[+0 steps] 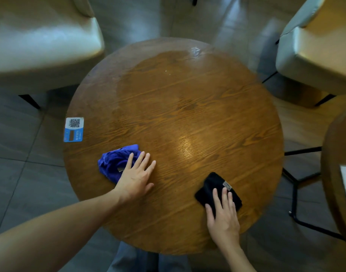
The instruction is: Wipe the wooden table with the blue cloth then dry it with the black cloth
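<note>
The round wooden table [188,107] fills the middle of the view, and a damp sheen covers its far half. A crumpled blue cloth [114,161] lies near the table's left front edge. My left hand [135,177] rests flat beside it with fingers spread on the wood, its outer edge overlapping the cloth. A folded black cloth [211,185] with a small label lies at the right front. My right hand [223,218] presses flat on its near part, fingers laid over it.
A blue and white QR sticker [74,129] sits at the table's left edge. Cream padded chairs stand at the far left [40,42] and far right [315,52]. A second wooden table [337,173] with black metal legs is close on the right.
</note>
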